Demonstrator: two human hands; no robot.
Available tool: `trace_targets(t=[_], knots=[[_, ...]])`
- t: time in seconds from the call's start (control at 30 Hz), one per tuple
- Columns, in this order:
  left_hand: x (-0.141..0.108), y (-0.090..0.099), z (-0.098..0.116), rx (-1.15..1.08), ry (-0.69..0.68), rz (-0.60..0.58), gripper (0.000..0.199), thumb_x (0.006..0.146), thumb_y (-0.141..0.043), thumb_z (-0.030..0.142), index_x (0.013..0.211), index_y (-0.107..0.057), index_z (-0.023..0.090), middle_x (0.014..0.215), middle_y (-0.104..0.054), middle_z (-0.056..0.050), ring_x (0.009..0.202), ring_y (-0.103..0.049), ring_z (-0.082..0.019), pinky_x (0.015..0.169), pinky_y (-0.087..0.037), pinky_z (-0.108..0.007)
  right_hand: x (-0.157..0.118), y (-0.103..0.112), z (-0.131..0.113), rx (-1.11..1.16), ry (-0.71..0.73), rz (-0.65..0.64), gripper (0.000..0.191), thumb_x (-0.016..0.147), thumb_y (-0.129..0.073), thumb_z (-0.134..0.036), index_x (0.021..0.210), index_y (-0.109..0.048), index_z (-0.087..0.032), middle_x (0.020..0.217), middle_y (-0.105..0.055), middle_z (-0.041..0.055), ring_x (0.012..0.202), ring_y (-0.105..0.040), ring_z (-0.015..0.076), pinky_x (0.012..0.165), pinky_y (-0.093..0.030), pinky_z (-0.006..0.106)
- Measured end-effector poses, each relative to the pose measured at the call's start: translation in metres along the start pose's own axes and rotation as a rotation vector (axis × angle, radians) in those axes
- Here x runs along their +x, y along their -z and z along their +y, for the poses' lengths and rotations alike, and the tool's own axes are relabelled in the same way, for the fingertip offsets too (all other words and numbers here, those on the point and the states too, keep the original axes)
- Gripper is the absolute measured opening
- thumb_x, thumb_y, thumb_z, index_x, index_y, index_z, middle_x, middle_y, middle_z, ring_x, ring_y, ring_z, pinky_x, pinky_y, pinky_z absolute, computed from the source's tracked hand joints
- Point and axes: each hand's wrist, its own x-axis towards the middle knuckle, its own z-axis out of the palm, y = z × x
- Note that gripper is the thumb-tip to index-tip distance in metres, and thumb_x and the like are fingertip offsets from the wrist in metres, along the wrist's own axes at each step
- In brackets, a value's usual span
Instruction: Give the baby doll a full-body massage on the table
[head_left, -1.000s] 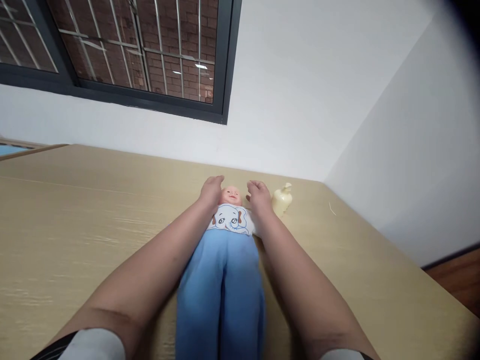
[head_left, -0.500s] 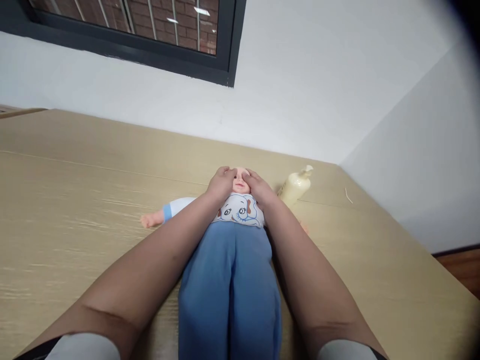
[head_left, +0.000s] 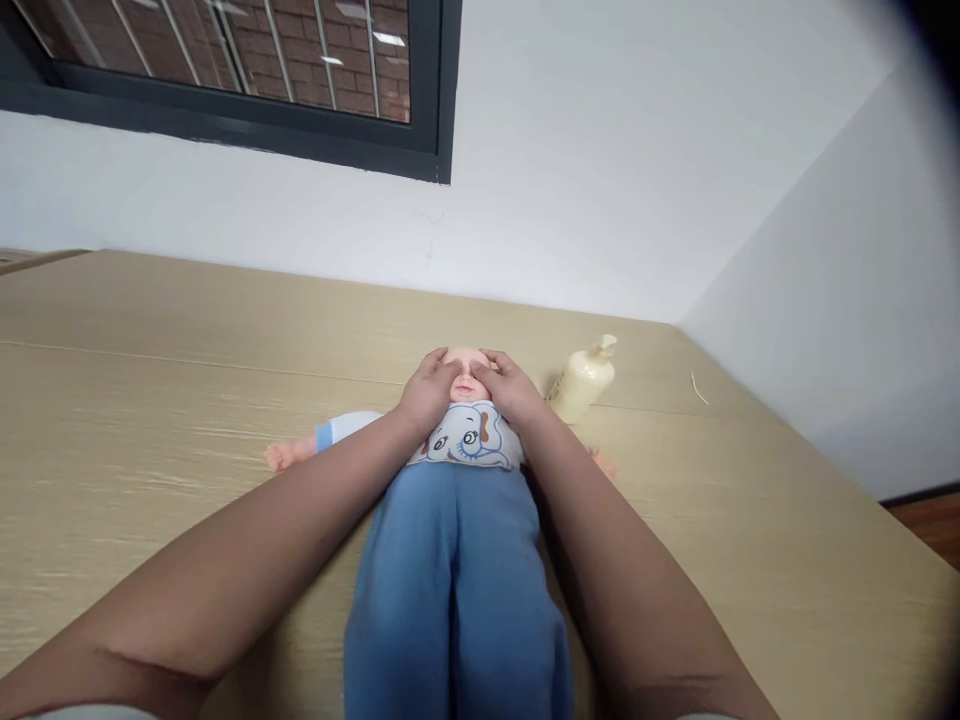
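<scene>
- One large window with a dark-grey frame [head_left: 247,125] sits top left on my view, metal bars and brown brick showing through it, set in a white wall [head_left: 562,180].
- Below it I have a pale wood-grain counter [head_left: 150,510], which spreads across the width.
- On the counter lies a pink plastic baby doll [head_left: 457,500], face up, in a white top printed with a blue-outlined elephant, and blue trousers that run toward me; one arm reaches left, white sleeve cuffed in blue.
- My left hand [head_left: 433,390] is cupped along the near-left side of the doll's head, thumb and fingers spread, thumb over the eye area.
- The doll's head shows between my hands, mouth visible.
- My right hand [head_left: 510,385] mirrors that, thumb and fingers spread on the head's right side; how hard either presses, I cannot tell.
- Beyond it stands a glossy cream bottle with a pump-like top [head_left: 583,380], apart from the right hand.
- Farther right I see a thin pale strand [head_left: 698,388] on the counter.
</scene>
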Motion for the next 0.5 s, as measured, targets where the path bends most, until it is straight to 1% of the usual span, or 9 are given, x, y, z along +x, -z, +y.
trace_targets(t=[0.13, 0.2, 0.27, 0.37, 0.5], knots=[[0.0013, 0.0003, -0.0010, -0.040, -0.010, 0.001, 0.053, 0.084, -0.064, 0.036, 0.133, -0.061, 0.017, 0.143, -0.059, -0.013, 0.133, -0.054, -0.032, 0.110, -0.040, -0.037, 0.0001, -0.0022, 0.0007, -0.002, 0.021, 0.017, 0.049, 0.078, -0.074, -0.049, 0.121, -0.067, -0.029, 0.113, -0.073, 0.0044, 0.112, -0.065, 0.0281, 0.100, -0.050, 0.044], [0.0019, 0.0003, -0.0008, -0.056, -0.015, -0.003, 0.052, 0.084, -0.065, 0.035, 0.132, -0.062, 0.017, 0.143, -0.059, -0.013, 0.133, -0.053, -0.031, 0.111, -0.039, -0.036, 0.0004, -0.0032, 0.0013, -0.003, 0.026, 0.021, 0.049, 0.077, -0.074, -0.048, 0.121, -0.067, -0.029, 0.113, -0.072, 0.0041, 0.113, -0.064, 0.0276, 0.101, -0.049, 0.044], [0.0029, 0.0000, -0.0008, -0.072, -0.016, -0.016, 0.051, 0.084, -0.065, 0.034, 0.132, -0.062, 0.016, 0.141, -0.061, -0.014, 0.132, -0.055, -0.030, 0.109, -0.040, -0.036, 0.0005, -0.0037, 0.0013, -0.011, 0.028, 0.028, 0.049, 0.077, -0.074, -0.048, 0.121, -0.067, -0.028, 0.114, -0.072, 0.0041, 0.114, -0.064, 0.0273, 0.102, -0.048, 0.043], [0.0046, -0.0010, -0.0010, -0.105, -0.008, -0.045, 0.052, 0.083, -0.066, 0.034, 0.131, -0.062, 0.015, 0.136, -0.064, -0.015, 0.123, -0.061, -0.030, 0.101, -0.047, -0.036, -0.0002, -0.0042, -0.0006, -0.036, 0.007, 0.046, 0.050, 0.078, -0.072, -0.050, 0.122, -0.066, -0.028, 0.119, -0.071, 0.0042, 0.116, -0.063, 0.0265, 0.104, -0.047, 0.043], [0.0065, -0.0022, -0.0018, -0.138, -0.004, -0.043, 0.052, 0.080, -0.069, 0.034, 0.128, -0.063, 0.014, 0.135, -0.064, -0.016, 0.122, -0.061, -0.030, 0.101, -0.047, -0.037, -0.0033, -0.0065, -0.0062, -0.072, -0.018, 0.072, 0.053, 0.079, -0.069, -0.051, 0.126, -0.064, -0.026, 0.129, -0.067, 0.0053, 0.121, -0.062, 0.0253, 0.107, -0.044, 0.041]])
